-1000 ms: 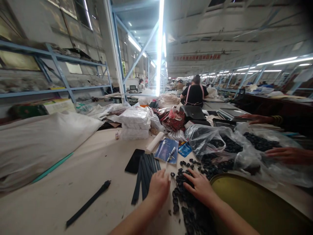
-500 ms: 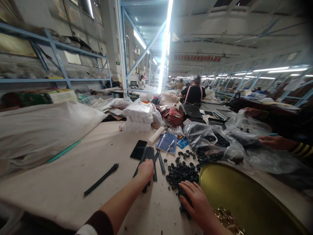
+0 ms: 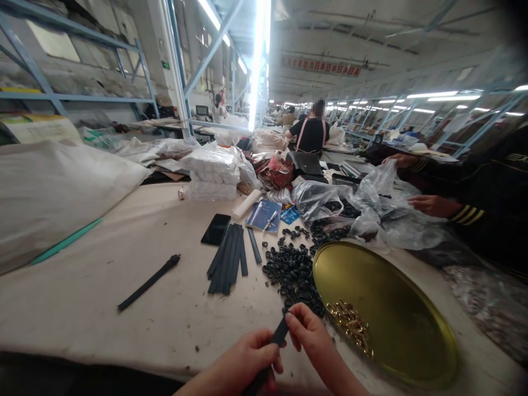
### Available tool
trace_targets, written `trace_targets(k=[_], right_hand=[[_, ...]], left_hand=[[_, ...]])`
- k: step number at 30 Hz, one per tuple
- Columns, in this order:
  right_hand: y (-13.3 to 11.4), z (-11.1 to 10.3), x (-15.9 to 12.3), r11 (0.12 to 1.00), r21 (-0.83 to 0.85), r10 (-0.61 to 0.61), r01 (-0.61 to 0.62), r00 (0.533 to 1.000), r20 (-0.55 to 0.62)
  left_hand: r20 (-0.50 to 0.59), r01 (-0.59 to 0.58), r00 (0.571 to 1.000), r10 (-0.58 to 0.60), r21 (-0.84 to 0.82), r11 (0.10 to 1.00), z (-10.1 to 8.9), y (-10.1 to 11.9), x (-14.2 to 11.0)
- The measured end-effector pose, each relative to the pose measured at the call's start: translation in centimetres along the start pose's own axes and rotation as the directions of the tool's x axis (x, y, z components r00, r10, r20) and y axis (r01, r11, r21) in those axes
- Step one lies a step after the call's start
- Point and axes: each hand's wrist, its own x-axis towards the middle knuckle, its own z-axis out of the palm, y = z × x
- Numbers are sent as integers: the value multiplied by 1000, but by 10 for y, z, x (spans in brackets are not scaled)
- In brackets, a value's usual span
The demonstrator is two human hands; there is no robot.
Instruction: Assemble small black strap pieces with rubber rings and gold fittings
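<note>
My left hand (image 3: 259, 357) is closed around a dark flat strap (image 3: 280, 332), which slants up and to the right, its lower part running below the fist. At the strap's upper end, the thumb and fingers of my right hand (image 3: 307, 330) are pinched. Whether a small black loop is also between those fingertips, I cannot tell. Just beyond my hands lies a heap of small black loops (image 3: 292, 269). A fanned stack of dark straps (image 3: 226, 261) rests farther left, and a single strap with a thicker end (image 3: 148, 283) lies apart from it.
An oval gold-coloured tray (image 3: 396, 297) with small gold metal pieces (image 3: 350, 324) stands at the right. Behind are a phone (image 3: 216, 229), a blue booklet (image 3: 264, 214) and a plastic bag (image 3: 322, 201). A co-worker's hands (image 3: 433, 205) are at the plastic on the right.
My left hand has left the strap stack and come down toward me with a strap. My right hand has moved from the loop heap to the strap's end. The view has shifted.
</note>
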Motion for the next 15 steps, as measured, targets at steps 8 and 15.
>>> trace_targets(k=[8,15], right_hand=[[-9,-57,39,514,-852,-306,102,949,-71],[-11,-65,75,329,-940,-245,89,969,6]], left_hand=[[18,119,992,-128,-516,848,-4,11,12],[11,128,989,-147,-550,825,-1,16,17]])
